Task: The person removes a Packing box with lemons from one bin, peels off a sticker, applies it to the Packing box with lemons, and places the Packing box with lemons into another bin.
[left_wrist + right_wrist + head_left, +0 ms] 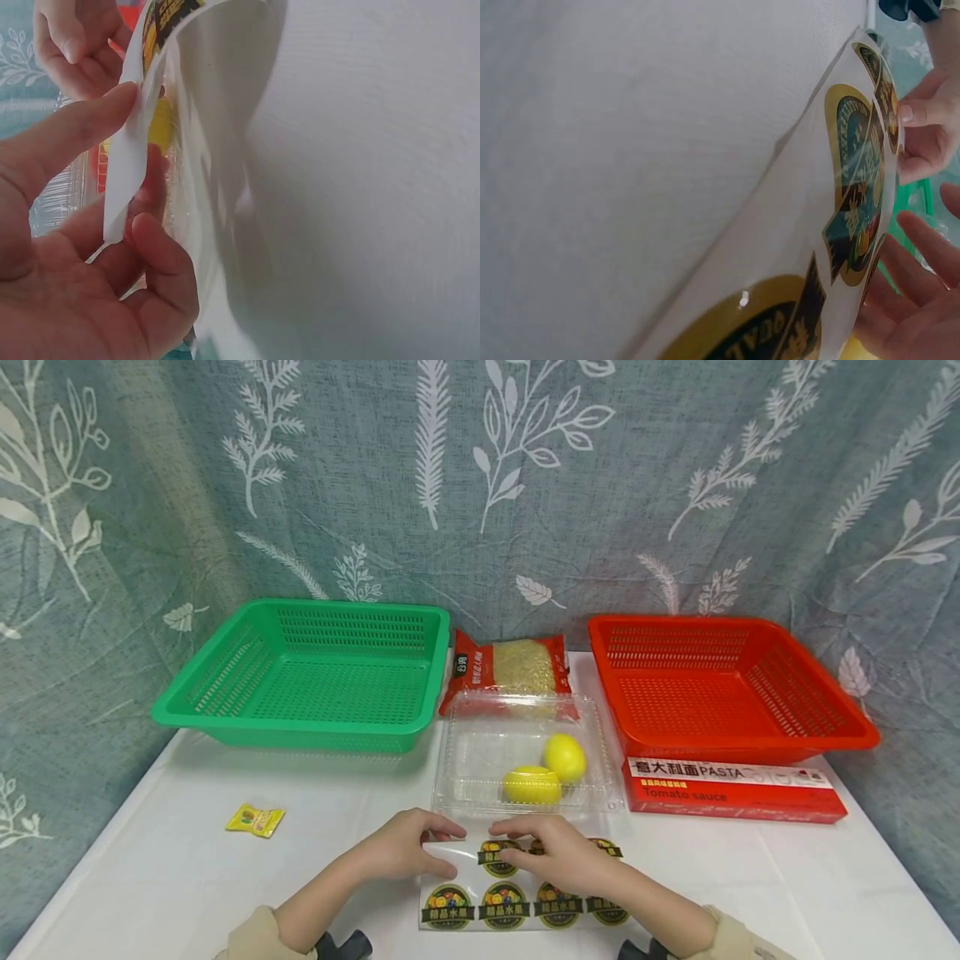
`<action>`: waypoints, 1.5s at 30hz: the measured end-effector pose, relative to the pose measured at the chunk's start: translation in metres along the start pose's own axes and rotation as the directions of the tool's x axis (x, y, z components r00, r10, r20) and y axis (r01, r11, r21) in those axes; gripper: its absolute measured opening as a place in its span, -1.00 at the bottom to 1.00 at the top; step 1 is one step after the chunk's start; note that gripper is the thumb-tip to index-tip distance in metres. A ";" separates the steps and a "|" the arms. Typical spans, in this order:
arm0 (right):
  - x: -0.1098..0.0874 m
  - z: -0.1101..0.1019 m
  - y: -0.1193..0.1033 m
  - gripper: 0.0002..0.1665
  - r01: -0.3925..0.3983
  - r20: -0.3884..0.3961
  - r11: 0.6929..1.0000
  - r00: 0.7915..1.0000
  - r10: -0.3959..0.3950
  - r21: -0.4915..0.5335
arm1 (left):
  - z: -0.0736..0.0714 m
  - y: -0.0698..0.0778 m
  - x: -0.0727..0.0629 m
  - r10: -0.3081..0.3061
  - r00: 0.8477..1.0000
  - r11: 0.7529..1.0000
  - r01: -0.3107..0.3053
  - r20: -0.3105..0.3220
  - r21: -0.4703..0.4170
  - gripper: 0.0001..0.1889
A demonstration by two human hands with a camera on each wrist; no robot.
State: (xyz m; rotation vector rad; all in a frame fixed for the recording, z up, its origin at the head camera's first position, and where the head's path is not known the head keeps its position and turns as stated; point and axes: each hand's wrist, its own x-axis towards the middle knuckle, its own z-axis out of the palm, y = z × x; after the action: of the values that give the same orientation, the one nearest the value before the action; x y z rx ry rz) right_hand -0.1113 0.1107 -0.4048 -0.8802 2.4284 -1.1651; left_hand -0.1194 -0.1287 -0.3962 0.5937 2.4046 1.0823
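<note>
A glossy white sheet of round fruit stickers [504,906] lies at the near middle of the table, its left side lifted and curved in the left wrist view. My left hand [408,846] pinches the sheet's upper left edge between thumb and fingers, beside a bare white patch. Over the sheet's upper part is my right hand [558,856], its fingers loosely extended at a top-row sticker; the right wrist view shows these fingers [911,262] apart behind the sheet. Just beyond both hands stands a clear plastic clamshell box [480,752] with two yellow lemons [564,758] in it.
At the back left sits a green basket [300,727], at the back right a red basket [742,743]. A red pasta box [735,802] lies before the red one. Behind the clamshell is a pasta bag [517,664]. A small yellow packet [255,820] lies on the left.
</note>
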 end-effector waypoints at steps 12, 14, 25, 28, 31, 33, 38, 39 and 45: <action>0.007 0.001 -0.002 -0.71 0.042 0.015 0.999 0.999 -0.041 -0.023 | 0.004 0.005 0.000 0.019 0.999 0.996 -0.017 0.030 -0.088 -0.61; 0.007 0.001 -0.001 -0.72 0.058 0.013 0.998 0.998 -0.058 -0.007 | 0.005 0.006 -0.001 0.027 0.999 0.995 -0.024 0.029 -0.098 -0.61; 0.008 0.002 -0.001 -0.77 0.061 0.032 0.998 0.998 -0.061 0.022 | 0.009 0.006 -0.002 0.077 0.996 0.989 -0.072 0.038 -0.126 -0.56; 0.008 0.001 -0.003 -0.78 0.048 0.029 0.998 0.998 -0.049 0.026 | 0.009 0.007 -0.003 0.074 0.996 0.988 -0.068 0.040 -0.135 -0.55; 0.009 0.000 -0.004 -0.80 0.048 0.018 0.998 0.999 -0.049 0.029 | 0.009 0.008 -0.003 0.083 0.996 0.986 -0.076 0.045 -0.149 -0.54; 0.009 -0.001 -0.005 -0.81 0.050 0.010 0.998 0.999 -0.050 0.029 | 0.008 0.007 -0.004 0.095 0.994 0.984 -0.086 0.051 -0.155 -0.54; 0.010 -0.001 -0.006 -0.86 0.043 0.002 0.999 0.999 -0.043 0.027 | 0.007 0.005 -0.004 0.132 0.989 0.980 -0.121 0.060 -0.160 -0.53; 0.010 -0.001 -0.006 -0.86 0.039 0.002 0.999 0.999 -0.039 0.025 | 0.007 0.004 -0.004 0.137 0.989 0.979 -0.125 0.061 -0.162 -0.53; 0.011 0.000 -0.007 -0.89 0.020 -0.002 1.000 1.000 -0.020 0.021 | 0.010 0.002 -0.002 0.136 0.989 0.971 -0.122 0.052 -0.204 -0.72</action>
State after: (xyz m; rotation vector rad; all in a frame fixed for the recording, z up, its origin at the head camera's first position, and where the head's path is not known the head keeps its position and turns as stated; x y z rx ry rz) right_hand -0.1170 0.1005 -0.3998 -0.8994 2.4101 -1.1965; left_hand -0.1122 -0.1226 -0.4001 0.7116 2.1915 1.3200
